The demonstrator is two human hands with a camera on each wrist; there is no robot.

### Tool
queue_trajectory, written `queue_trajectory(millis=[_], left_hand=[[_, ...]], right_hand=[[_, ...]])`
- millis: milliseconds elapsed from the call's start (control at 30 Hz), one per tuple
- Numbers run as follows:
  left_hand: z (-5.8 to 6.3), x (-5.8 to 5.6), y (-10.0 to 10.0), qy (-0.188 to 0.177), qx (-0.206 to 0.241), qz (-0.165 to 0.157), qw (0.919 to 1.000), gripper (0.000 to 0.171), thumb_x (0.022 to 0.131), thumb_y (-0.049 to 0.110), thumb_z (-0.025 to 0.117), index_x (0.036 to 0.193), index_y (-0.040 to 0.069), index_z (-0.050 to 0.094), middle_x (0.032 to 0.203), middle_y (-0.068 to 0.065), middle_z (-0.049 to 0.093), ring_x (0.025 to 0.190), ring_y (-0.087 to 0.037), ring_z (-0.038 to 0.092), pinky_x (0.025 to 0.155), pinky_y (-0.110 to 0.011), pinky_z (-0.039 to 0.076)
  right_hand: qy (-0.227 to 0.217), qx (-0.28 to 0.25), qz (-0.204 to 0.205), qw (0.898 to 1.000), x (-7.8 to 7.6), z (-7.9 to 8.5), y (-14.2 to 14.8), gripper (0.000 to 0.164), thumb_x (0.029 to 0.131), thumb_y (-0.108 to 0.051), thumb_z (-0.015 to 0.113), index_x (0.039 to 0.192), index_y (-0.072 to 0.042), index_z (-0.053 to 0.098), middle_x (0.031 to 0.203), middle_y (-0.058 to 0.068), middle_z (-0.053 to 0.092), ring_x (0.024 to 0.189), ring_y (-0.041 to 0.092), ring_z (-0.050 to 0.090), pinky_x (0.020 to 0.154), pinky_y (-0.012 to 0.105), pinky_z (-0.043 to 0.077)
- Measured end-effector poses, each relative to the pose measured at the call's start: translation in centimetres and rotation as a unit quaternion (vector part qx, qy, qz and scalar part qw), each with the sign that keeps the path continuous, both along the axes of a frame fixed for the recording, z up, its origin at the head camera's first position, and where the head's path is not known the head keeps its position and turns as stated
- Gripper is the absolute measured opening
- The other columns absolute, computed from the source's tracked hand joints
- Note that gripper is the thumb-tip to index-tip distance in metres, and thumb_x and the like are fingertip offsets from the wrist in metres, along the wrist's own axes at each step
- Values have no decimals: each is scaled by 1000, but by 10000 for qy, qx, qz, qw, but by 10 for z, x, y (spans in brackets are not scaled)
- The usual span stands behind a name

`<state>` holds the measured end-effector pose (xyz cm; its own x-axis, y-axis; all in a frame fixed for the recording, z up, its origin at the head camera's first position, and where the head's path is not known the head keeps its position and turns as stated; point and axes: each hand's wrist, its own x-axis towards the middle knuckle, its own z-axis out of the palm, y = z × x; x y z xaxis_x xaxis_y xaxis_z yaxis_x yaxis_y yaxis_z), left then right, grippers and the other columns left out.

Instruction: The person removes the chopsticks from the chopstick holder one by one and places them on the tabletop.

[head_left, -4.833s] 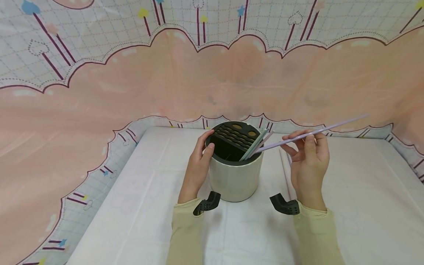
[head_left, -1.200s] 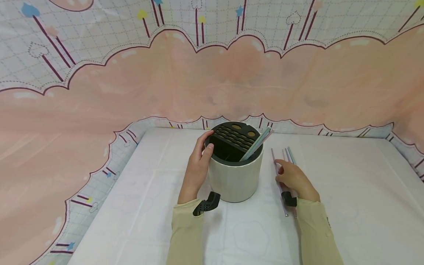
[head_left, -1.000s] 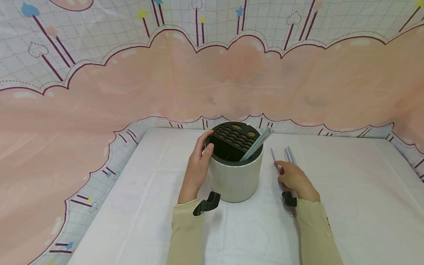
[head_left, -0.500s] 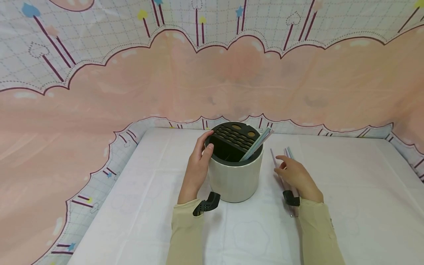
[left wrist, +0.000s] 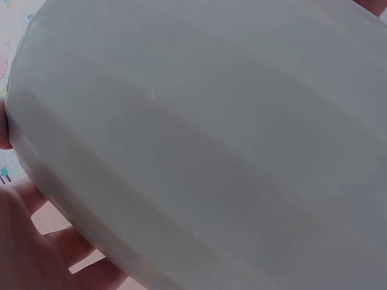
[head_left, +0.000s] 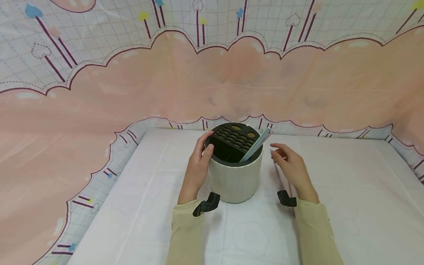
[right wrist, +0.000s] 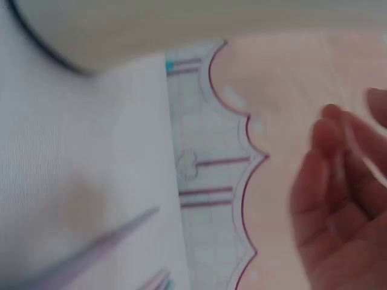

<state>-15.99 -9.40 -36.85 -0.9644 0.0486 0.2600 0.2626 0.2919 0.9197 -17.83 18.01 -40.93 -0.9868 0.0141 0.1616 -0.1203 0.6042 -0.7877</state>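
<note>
left hand [head_left: 197,158]: thumb and fingers curled round the left side of the pot [head_left: 234,184], which stands upright on the table [head_left: 149,221]; this hold should steady it well. stored rods [head_left: 255,145] lean right inside. right hand [head_left: 293,165]: fingers loosely bent and parted, seemingly holding nothing, above loose rods [head_left: 278,176] right of the pot; for a clean pick, one is best pinched alone, near its middle.

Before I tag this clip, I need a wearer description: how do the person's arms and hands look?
The left sleeve and right sleeve are long and yellowish beige, reaching the wrists. Angular black devices sit there: the left wrist device and right wrist device. The left hand and right hand are gloveless; no cables show.
</note>
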Motion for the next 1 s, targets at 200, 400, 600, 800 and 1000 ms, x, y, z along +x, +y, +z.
queue_trajectory(millis=[200, 400, 600, 800, 1000], left_hand=[[2, 0, 1, 27, 0, 13, 10000, 39, 92, 47, 37, 130, 44, 34, 137, 20, 29, 129, -15, 25, 101, -50, 23], [1, -1, 1, -84, 9, 26, 10000, 39, 91, 49, 37, 130, 45, 34, 137, 20, 29, 129, -15, 25, 101, -50, 24], [1, 0, 1, -60, 7, 28, 10000, 39, 91, 48, 37, 130, 45, 34, 137, 20, 30, 129, -15, 25, 100, -49, 25], [1, -1, 1, -30, 0, 17, 10000, 39, 91, 48, 37, 130, 44, 34, 138, 20, 29, 129, -15, 25, 101, -50, 24], [0, -2, 1, -57, -12, 39, 10000, 39, 91, 48, 37, 130, 44, 35, 137, 21, 29, 128, -15, 26, 101, -49, 24]], right_hand=[[864, -973, -15, 9915, 3, 7, -17, 36, 90, -39, 46, 119, -20, 56, 92, 4, 59, 83, 18, 55, 75, 28, 47], [1780, -1861, 129, 9662, 13, 19, -23, 32, 95, -30, 41, 118, -16, 57, 99, 5, 59, 91, 16, 55, 85, 26, 44], [2488, -2610, 753, 9297, 23, 32, -31, 35, 97, -16, 31, 125, -5, 49, 110, 15, 57, 103, 24, 52, 95, 32, 37], [2569, -2998, 1021, 9131, 31, 39, -42, 41, 92, -13, 43, 132, -6, 41, 116, 8, 57, 112, 22, 48, 100, 34, 28], [2639, -3266, 1687, 8918, 31, 42, -52, 53, 85, 0, 55, 134, -2, 36, 109, 9, 60, 118, 26, 42, 106, 38, 17]])
